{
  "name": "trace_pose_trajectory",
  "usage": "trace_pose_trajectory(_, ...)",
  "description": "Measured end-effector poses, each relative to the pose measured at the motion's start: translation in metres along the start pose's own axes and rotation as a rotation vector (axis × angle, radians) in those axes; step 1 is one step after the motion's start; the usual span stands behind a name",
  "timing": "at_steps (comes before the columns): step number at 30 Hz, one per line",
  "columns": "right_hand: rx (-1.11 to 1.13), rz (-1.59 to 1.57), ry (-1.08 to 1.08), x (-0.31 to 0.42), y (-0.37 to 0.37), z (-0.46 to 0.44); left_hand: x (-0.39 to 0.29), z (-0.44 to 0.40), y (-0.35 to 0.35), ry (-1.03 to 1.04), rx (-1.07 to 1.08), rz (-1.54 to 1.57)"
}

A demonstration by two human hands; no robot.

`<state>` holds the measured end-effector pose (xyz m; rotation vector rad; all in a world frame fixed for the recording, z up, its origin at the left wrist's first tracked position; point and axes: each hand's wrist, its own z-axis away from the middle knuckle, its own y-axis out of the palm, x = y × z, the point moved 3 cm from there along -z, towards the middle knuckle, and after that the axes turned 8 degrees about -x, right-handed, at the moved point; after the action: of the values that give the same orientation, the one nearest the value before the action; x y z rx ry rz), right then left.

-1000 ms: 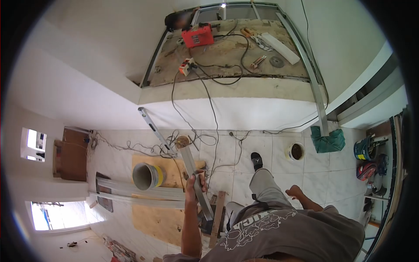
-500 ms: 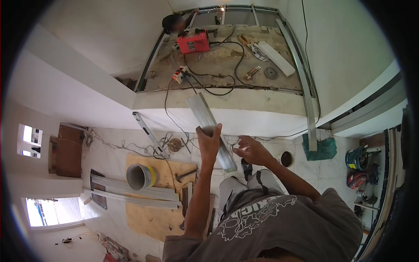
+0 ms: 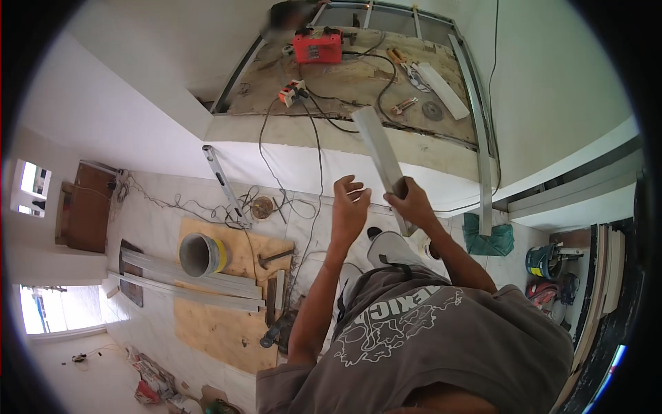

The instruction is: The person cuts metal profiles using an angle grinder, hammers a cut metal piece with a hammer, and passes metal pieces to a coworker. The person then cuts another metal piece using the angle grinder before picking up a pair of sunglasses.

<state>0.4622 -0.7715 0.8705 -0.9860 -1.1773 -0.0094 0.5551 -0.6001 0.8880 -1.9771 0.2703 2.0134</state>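
A length of grey metal profile (image 3: 378,146) tilts up in front of me, its far end overlapping the edge of the raised platform. My right hand (image 3: 412,203) is wrapped round it near its lower end. To the left of the profile, my left hand (image 3: 350,212) is apart from it, with fingers spread and nothing in them. On the platform beyond, a red welding machine (image 3: 317,48) stands near an orange and white power outlet box (image 3: 292,92) with black cables.
A co-worker (image 3: 289,17) is at the far left of the platform. Pliers (image 3: 396,56), a disc (image 3: 432,110) and a pale strip (image 3: 443,90) lie there. Below are a spirit level (image 3: 224,183), bucket (image 3: 200,255), hammer (image 3: 275,258), long metal profiles (image 3: 200,281) and cables on the floor.
The metal profile has passed from my left hand to my right and shifted right in view. My left hand has let go and opened. The camera view has shifted.
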Motion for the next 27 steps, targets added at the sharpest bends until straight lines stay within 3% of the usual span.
trace_pose_trajectory(4, -0.036, 0.003, 0.13, -0.031, -0.003, -0.097, 0.084, 0.001, -0.064, -0.152, -0.091, -0.053)
trace_pose_trajectory(8, -0.106, 0.022, 0.074, -0.062, -0.014, -0.22, 0.151, 0.034, -0.129, -0.36, -0.258, -0.147)
trace_pose_trajectory(13, -0.234, 0.104, 0.056, -0.134, -0.016, -0.398, 0.248, 0.1, -0.158, -0.701, -0.608, -0.057)
trace_pose_trajectory(14, -0.254, -0.018, 0.054, -0.154, -0.016, -0.426, 0.258, 0.122, -0.155, -0.772, -0.659, -0.02)
trace_pose_trajectory(16, -0.002, -0.077, 0.234, -0.238, -0.036, -0.493, 0.234, 0.131, -0.123, -0.851, -0.769, 0.03)
trace_pose_trajectory(18, -0.212, -0.043, 0.196, -0.287, 0.004, -0.567, 0.175, 0.125, -0.064, -0.895, -0.973, 0.069)
trace_pose_trajectory(19, -0.057, -0.164, 0.189, -0.265, -0.014, -0.55, 0.162, 0.125, -0.05, -0.867, -0.948, 0.091)
trace_pose_trajectory(20, -0.156, -0.132, 0.255, -0.264, -0.007, -0.558, 0.15, 0.12, -0.038, -0.854, -0.965, 0.107)
trace_pose_trajectory(21, -0.206, -0.206, 0.189, -0.303, 0.006, -0.581, 0.141, 0.116, -0.026, -0.843, -0.987, 0.121)
trace_pose_trajectory(22, 0.216, 0.069, 0.105, -0.288, -0.012, -0.592, 0.145, 0.119, -0.015, -0.773, -1.02, 0.162)
trace_pose_trajectory(23, -0.222, -0.122, 0.116, -0.307, 0.015, -0.588, 0.127, 0.105, -0.01, -0.807, -1.036, 0.122)
trace_pose_trajectory(25, -0.034, 0.279, 0.057, -0.293, 0.008, -0.596, 0.116, 0.097, 0.001, -0.761, -1.081, 0.122)
trace_pose_trajectory(27, -0.181, 0.472, 0.097, -0.271, 0.01, -0.59, 0.106, 0.086, 0.007, -0.749, -1.108, 0.093)
